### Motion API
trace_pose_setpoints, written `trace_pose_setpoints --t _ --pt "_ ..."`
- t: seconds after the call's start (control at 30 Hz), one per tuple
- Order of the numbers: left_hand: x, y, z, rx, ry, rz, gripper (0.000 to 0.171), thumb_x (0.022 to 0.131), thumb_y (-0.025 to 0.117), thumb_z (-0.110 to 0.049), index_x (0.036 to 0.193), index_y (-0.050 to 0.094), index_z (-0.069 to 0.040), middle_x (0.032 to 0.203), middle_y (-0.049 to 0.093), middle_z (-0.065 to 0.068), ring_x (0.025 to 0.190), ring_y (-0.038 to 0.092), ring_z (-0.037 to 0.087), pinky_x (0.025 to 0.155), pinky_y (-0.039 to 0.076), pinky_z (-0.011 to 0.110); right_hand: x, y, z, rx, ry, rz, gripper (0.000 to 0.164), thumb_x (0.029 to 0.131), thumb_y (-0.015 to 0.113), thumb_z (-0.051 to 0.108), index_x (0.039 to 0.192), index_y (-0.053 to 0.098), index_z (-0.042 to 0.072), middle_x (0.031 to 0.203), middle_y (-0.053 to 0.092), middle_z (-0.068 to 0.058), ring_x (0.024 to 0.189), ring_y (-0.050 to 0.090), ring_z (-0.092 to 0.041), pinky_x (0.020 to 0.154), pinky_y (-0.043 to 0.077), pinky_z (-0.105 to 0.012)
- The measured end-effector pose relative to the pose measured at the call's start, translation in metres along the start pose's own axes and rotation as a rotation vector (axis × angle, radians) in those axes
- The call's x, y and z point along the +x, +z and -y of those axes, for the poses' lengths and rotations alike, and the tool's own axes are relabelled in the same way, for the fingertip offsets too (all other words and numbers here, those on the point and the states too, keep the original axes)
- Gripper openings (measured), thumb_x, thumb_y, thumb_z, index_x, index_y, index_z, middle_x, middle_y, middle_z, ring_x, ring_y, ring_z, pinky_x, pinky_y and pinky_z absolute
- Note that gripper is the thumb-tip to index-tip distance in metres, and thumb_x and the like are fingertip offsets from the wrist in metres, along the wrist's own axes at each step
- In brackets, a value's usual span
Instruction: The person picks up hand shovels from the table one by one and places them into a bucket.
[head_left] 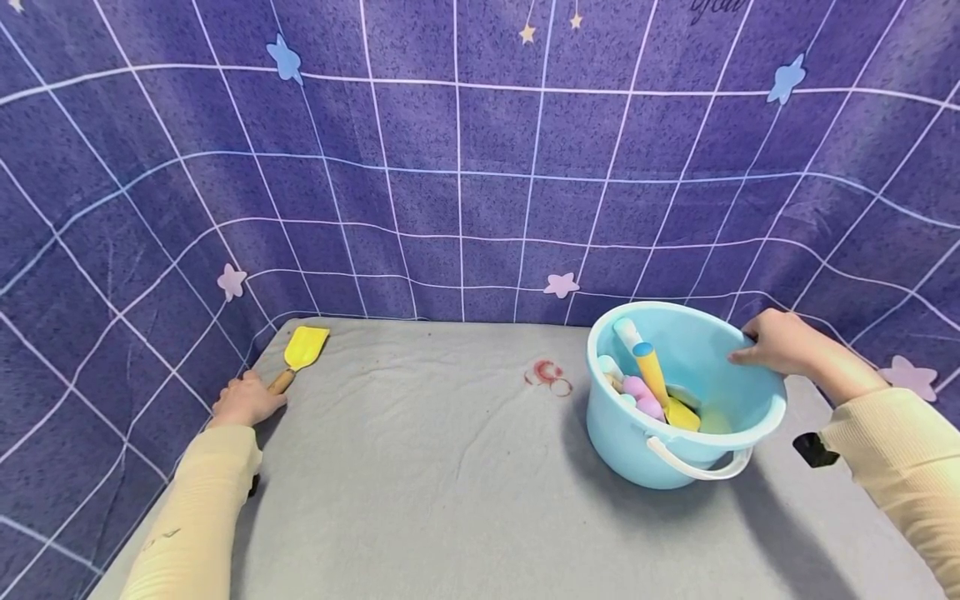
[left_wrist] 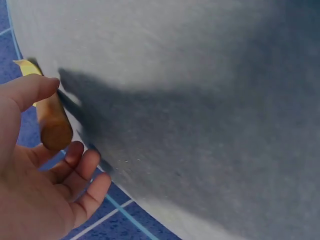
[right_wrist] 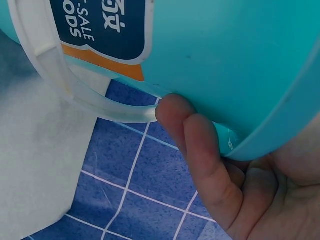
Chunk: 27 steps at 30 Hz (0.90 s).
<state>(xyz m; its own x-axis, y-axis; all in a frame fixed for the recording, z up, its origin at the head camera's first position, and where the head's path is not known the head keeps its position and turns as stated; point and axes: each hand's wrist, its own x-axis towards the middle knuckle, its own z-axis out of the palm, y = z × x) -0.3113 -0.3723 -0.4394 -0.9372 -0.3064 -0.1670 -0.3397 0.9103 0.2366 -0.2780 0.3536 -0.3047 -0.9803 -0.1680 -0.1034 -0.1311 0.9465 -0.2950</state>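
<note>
At the table's left edge, my left hand (head_left: 243,400) holds a small toy shovel (head_left: 306,346) by its wooden handle. Thumb and index finger lie on either side of that handle (left_wrist: 55,122) in the left wrist view, while the other fingers curl loosely below. My right hand (head_left: 783,342) grips the right rim of a light blue bucket (head_left: 630,442), thumb inside and fingers outside. The bucket tilts a little on the table. Inside it lie a yellow tube (head_left: 651,375), a whitish-blue tube (head_left: 627,333), pink-purple pieces (head_left: 643,396) and a yellow piece (head_left: 681,414).
A grey cloth covers the table (head_left: 420,450). Reddish ring-shaped marks or bands (head_left: 547,375) lie left of the bucket. The bucket's white handle (head_left: 697,471) hangs at its front. A purple gridded curtain (head_left: 480,200) with stars encloses the back and sides.
</note>
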Motion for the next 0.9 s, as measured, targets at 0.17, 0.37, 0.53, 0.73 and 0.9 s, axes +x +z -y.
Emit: trace_pose_setpoints --t 0.17,0.37,0.53,0.73,0.9 --pt "-0.0026 0.0004 0.0037 0.034 0.021 0.011 0.07 0.084 0.054 -0.035 0.115 0.036 0.025 0.108 0.043 0.047 0.102 0.047 0.059 0.079 0.043 0.06 0.0004 0.0003 -0.0004 0.001 0.008 0.005 0.028 0.081 0.07 0.017 0.079 0.061 -0.01 0.061 0.06 -0.004 0.052 0.059 -0.014 0.048 0.052 -0.032" --pt "-0.0012 0.0002 0.0067 0.065 0.043 0.025 0.059 0.086 0.051 -0.035 0.107 0.049 0.02 0.103 0.053 0.041 0.093 0.054 0.054 0.075 0.045 0.058 0.0 0.0002 0.0008 0.004 -0.002 0.002 0.027 0.081 0.07 0.017 0.078 0.061 -0.009 0.06 0.06 -0.003 0.051 0.059 -0.014 0.048 0.051 -0.031" --pt "0.0022 0.0029 0.0095 0.07 0.039 0.025 0.057 0.088 0.049 -0.033 0.11 0.046 0.02 0.107 0.05 0.041 0.097 0.053 0.055 0.076 0.045 0.058 0.0008 -0.0002 0.0018 0.001 0.001 0.0 0.027 0.081 0.07 0.017 0.078 0.062 -0.009 0.06 0.06 -0.004 0.052 0.059 -0.014 0.048 0.051 -0.031" --pt "0.0047 0.0032 0.0078 0.067 0.028 0.046 0.054 0.088 0.048 -0.028 0.113 0.046 0.02 0.11 0.05 0.041 0.097 0.054 0.053 0.075 0.045 0.059 0.0013 -0.0002 0.0013 -0.003 0.004 0.003 0.027 0.081 0.07 0.017 0.077 0.061 -0.008 0.06 0.06 -0.004 0.052 0.059 -0.014 0.048 0.051 -0.031" --pt "0.0052 0.0016 0.0033 0.054 0.021 0.059 0.054 0.087 0.048 -0.026 0.114 0.045 0.021 0.109 0.05 0.041 0.094 0.055 0.052 0.074 0.045 0.058 0.0009 0.0008 -0.0004 -0.002 0.004 0.005 0.027 0.081 0.07 0.018 0.077 0.061 -0.008 0.06 0.059 -0.003 0.052 0.059 -0.014 0.048 0.051 -0.032"
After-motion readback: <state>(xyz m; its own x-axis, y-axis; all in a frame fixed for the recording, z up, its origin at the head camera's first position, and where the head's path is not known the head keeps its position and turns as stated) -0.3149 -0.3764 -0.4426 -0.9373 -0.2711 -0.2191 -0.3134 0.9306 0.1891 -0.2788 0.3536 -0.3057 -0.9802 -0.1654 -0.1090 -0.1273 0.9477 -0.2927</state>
